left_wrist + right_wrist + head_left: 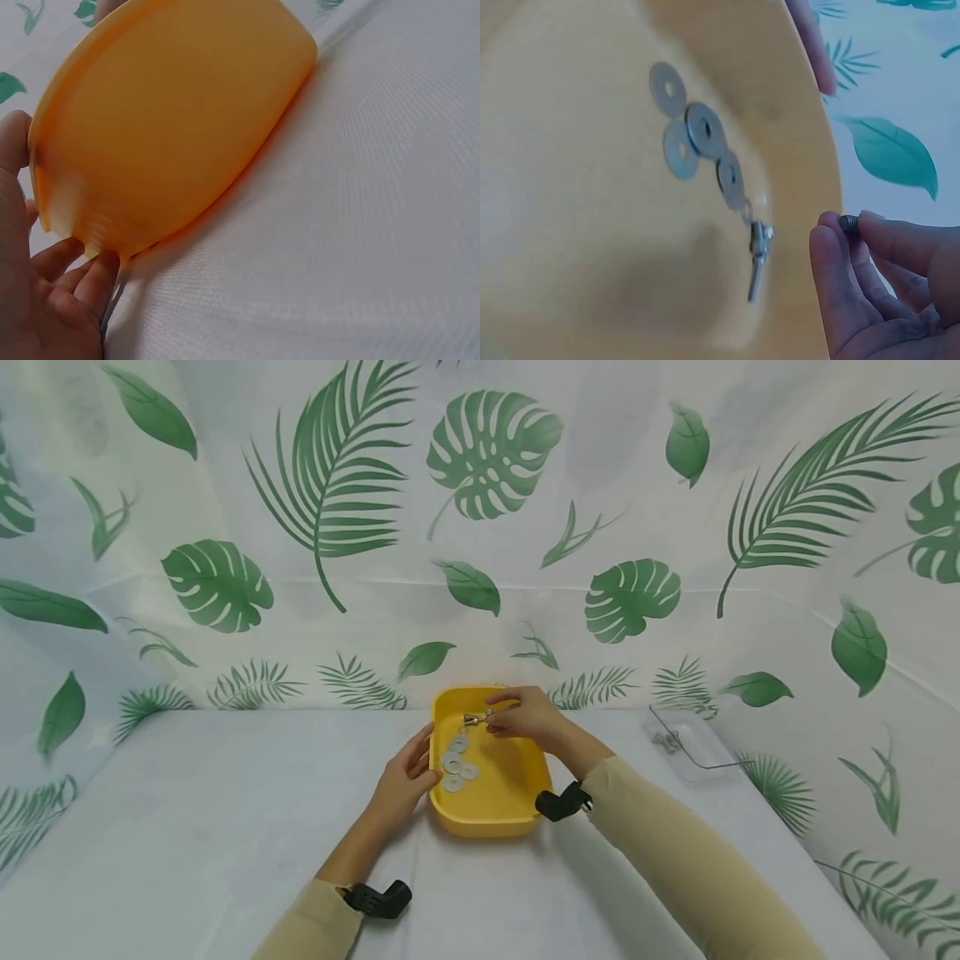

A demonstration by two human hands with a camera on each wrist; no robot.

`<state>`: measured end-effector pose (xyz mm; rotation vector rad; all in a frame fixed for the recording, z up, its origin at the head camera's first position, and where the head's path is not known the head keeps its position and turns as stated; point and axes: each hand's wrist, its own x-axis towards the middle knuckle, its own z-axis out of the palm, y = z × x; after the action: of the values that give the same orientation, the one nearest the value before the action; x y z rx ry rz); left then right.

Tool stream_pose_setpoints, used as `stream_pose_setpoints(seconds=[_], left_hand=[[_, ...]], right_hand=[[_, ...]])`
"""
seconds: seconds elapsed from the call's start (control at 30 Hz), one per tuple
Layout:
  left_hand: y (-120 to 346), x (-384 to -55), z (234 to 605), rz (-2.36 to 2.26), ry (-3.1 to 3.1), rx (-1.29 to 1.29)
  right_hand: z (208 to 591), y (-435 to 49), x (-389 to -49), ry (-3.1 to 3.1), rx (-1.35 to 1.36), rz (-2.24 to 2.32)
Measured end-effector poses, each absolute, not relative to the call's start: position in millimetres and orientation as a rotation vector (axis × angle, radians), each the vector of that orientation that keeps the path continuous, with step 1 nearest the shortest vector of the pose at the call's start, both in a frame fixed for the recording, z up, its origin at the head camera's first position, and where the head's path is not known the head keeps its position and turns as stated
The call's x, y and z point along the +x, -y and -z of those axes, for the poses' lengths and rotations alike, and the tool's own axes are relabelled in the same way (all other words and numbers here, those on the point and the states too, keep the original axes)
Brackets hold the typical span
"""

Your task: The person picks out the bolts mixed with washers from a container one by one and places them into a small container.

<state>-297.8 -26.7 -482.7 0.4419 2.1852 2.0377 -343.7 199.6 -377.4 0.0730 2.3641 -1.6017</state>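
A yellow plastic tray [487,829] sits on the white-covered table. My left hand [406,782] grips its left side, thumb at the rim and fingertips against the outer wall [180,112]. Over the far part of the tray, my right hand [528,720] pinches a small dark threaded screw [848,223] between thumb and fingers; most of the screw is hidden. Several flat metal washers [707,129] lie inside along the left side, some overlapping. Beyond them in the line is a shiny metal fastener with a thin shank [759,247], below the right hand.
A clear plastic box [693,747] with small metal pieces [666,742] in it stands to the right at the back of the table. Behind the table hangs a white cloth [525,643] printed with green leaves. Both wrists wear black camera straps.
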Motion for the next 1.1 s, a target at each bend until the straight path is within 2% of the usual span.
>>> stream_pose_setpoints(seconds=[0.3,0.63,1.1], left_hand=[[26,-300,484,-2.026,-2.19,0.456],[27,-299,485,-2.014,-2.224,0.458],[28,-299,483,-2.01,-2.223,0.462]], right_hand=[[369,-236,-333,-2.421,0.15,1.548],[358,-278,-319,-2.494,0.069,1.519],[353,-350,-304,-2.541,0.102,1.529]])
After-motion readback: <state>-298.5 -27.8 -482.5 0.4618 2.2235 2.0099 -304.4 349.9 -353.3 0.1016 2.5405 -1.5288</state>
